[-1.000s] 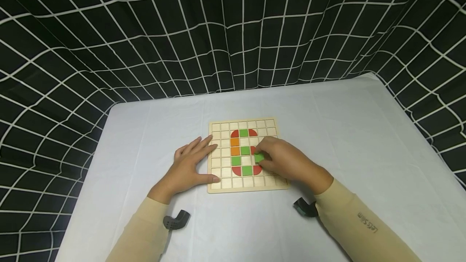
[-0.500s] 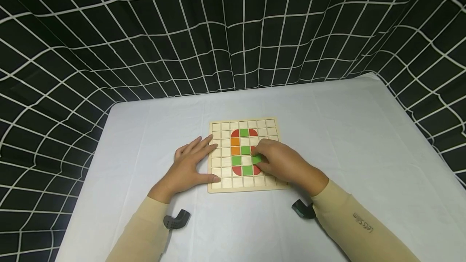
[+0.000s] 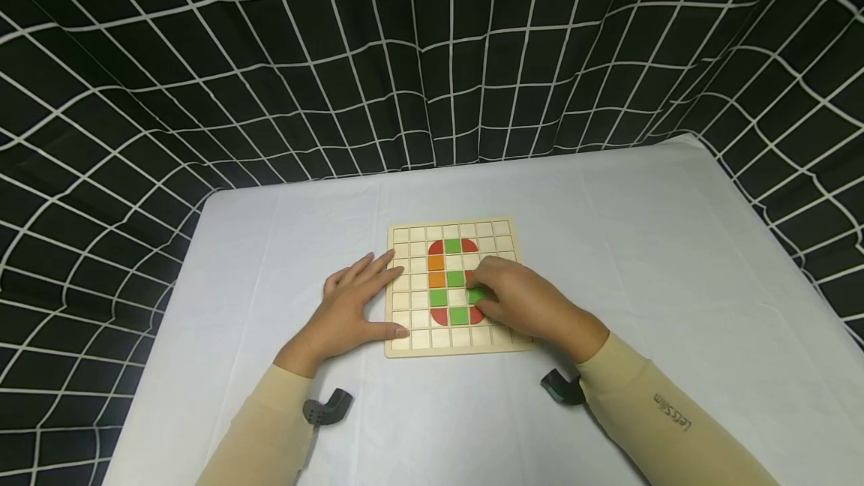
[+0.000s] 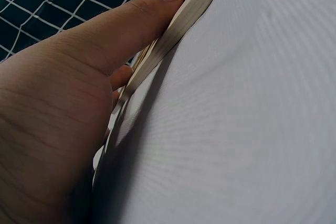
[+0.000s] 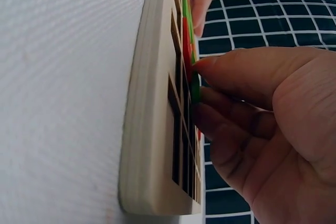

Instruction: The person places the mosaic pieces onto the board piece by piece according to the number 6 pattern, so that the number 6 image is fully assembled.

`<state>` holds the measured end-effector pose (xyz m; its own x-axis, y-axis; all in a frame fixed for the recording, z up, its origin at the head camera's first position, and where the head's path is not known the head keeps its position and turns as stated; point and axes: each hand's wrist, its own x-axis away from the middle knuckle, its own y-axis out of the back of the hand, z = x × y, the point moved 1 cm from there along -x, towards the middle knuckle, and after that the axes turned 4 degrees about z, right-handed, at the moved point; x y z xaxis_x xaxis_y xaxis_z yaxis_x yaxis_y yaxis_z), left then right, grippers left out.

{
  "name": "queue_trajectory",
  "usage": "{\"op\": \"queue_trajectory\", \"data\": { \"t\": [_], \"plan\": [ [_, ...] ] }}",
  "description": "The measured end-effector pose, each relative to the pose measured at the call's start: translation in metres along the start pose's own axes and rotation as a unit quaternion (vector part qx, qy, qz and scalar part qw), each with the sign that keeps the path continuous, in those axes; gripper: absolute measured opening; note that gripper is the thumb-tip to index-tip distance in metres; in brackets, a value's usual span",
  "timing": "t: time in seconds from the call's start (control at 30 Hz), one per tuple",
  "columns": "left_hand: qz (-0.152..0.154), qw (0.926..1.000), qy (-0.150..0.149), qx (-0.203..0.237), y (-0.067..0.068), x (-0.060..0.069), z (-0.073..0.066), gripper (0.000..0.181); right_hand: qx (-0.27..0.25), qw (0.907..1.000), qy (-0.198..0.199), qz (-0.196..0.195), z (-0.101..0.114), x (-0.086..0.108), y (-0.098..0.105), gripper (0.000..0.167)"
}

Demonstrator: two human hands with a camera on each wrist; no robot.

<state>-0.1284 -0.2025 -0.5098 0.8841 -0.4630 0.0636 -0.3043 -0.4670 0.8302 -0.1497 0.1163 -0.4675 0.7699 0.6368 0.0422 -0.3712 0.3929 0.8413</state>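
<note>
A wooden grid board (image 3: 413, 352) lies on the table, with flat coloured tiles set in its squares. Across its left edge rests my left hand (image 3: 347, 313), fingers spread; in the left wrist view the thumb (image 4: 131, 24) lies on the board's rim (image 4: 178, 27). Thumb and fingers of my right hand (image 3: 529, 298) pinch a green square tile (image 3: 475, 296) low in the right column of the pattern. The right wrist view shows that green tile (image 5: 196, 88) at the board's surface, between the fingertips. Part of a red tile (image 3: 469, 276) is hidden under the fingers.
Red quarter-round tiles (image 3: 439, 316), green squares (image 3: 438, 298) and two orange squares (image 3: 436, 262) form the pattern. A white cloth covers the table (image 3: 304, 223). Dark wrist devices (image 3: 328, 407) sit by both sleeves. A black curtain with white grid lines (image 3: 378, 66) surrounds the table.
My right hand has shifted slightly left with the green tile, lowering it onto the square between the red tiles; it has barely moved over the last half second. The left hand stays put.
</note>
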Motion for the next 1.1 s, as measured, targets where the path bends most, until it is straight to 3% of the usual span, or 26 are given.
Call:
{"op": "queue_trajectory", "data": {
  "t": [0.37,0.6,1.1],
  "plan": [
    [0.002,1.0,0.002,-0.001,0.0,-0.001,0.0,0.101,-0.007,0.9999,0.007,-0.005,-0.002,0.001,0.004,0.025],
    [0.007,1.0,0.0,-0.002,0.0,-0.002,-0.001,0.102,-0.021,0.9994,-0.01,-0.026,-0.007,0.005,0.015,0.019],
    [-0.001,0.9999,-0.005,0.014,-0.004,0.005,0.006,0.101,-0.018,0.9984,-0.039,-0.037,-0.01,0.009,0.026,0.025]
  ]
}}
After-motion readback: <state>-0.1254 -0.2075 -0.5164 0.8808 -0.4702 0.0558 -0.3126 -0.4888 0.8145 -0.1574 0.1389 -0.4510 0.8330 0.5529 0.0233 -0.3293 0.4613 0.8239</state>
